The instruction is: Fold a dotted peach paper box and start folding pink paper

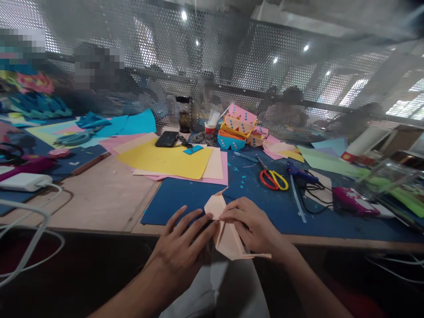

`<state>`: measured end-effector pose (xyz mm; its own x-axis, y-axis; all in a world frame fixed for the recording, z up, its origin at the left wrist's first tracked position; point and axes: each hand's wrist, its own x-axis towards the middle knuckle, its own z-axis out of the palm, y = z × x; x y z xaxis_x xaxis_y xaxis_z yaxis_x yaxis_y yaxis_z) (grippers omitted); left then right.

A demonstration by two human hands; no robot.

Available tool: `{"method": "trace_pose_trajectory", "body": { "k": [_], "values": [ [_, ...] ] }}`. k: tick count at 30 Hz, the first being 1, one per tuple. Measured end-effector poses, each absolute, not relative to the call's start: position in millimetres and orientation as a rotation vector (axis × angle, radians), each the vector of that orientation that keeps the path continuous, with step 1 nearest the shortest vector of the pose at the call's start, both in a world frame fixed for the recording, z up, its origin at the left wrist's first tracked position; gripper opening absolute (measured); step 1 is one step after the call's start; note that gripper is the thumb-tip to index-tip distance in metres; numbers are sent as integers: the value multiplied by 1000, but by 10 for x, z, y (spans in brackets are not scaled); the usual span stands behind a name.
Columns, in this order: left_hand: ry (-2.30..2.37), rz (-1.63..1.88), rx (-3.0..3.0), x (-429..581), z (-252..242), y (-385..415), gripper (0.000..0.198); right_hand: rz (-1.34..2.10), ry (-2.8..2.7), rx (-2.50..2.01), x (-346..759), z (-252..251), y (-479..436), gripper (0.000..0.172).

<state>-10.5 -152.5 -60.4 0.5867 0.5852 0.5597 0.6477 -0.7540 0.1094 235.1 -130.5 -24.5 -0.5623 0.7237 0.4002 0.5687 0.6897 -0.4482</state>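
Note:
A peach paper cut-out (228,240), with two broad angular lobes joined at a narrow middle and a thin strip sticking out at each end, is held at the table's front edge. My right hand (253,225) pinches it near the narrow middle, fingertips on its upper face. My left hand (185,240) grips the middle from the other side between thumb and index fingertip, its other fingers stretched out. The lower lobe hangs past the edge above my lap. Part of the middle is hidden by my fingertips.
Yellow paper (162,161) lies on peach and pink sheets, with a black phone (166,139) on top. Red-and-yellow scissors (274,180), a blue glue gun (301,172) and a glass jar (387,174) stand to the right. Behind are stacked paper cut-outs (236,126) and a perforated screen (212,57).

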Motion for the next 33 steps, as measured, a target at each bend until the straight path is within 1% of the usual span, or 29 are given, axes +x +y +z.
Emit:
{"method": "trace_pose_trajectory", "body": {
  "k": [6,12,17,20,26,33],
  "values": [
    [-1030,-889,-2588,-94,-695,-1549,43,231,-2390,-980,2352,-291,-1318,39],
    [-958,-763,-2493,-86,-676,-1578,41,32,-2505,-988,2349,-279,-1308,37],
    [-860,-713,-2448,-84,-689,-1539,39,24,-2552,-980,2371,-282,-1281,33],
    [-851,-689,-2436,-88,-723,-1555,42,19,-2552,-958,2374,-299,-1277,28],
    [-905,-657,-2414,-97,-776,-1636,53,48,-2526,-936,2388,-349,-1301,32],
    [-887,-562,-2407,-80,-745,-1610,46,180,-2379,-900,2401,-383,-1277,33]
  ]
}}
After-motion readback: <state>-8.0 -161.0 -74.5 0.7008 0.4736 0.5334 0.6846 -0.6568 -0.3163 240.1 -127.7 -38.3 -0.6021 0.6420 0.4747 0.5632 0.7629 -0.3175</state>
